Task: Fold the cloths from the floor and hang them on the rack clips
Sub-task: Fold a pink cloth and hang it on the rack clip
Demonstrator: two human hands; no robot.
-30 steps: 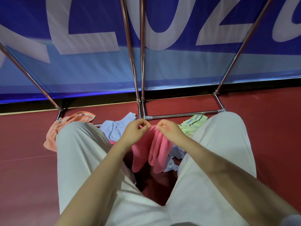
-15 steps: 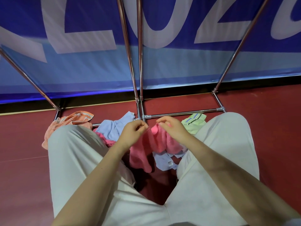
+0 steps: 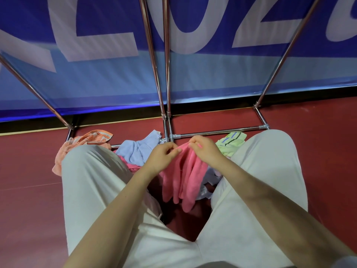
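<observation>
A pink cloth (image 3: pixel 186 177) hangs in folds between my knees. My left hand (image 3: pixel 161 158) and my right hand (image 3: pixel 204 149) pinch its top edge close together. On the red floor behind it lie a light blue cloth (image 3: pixel 138 150), an orange cloth (image 3: pixel 85 141) at the left, a green striped cloth (image 3: pixel 231 143) at the right, and another pink cloth (image 3: pixel 131 165) partly under my left knee. The chrome rack (image 3: pixel 216 132) stands just beyond them; its clips are out of view.
My legs in white trousers (image 3: pixel 260 180) are crouched either side of the pile and hide part of it. A blue banner wall (image 3: pixel 193 74) rises right behind the rack's slanted poles. Pale cloth (image 3: pixel 210 176) lies under the pink one.
The pink cloth has been shaken out and now hangs longer and straighter from both hands. My hands stayed at the same spot, close together.
</observation>
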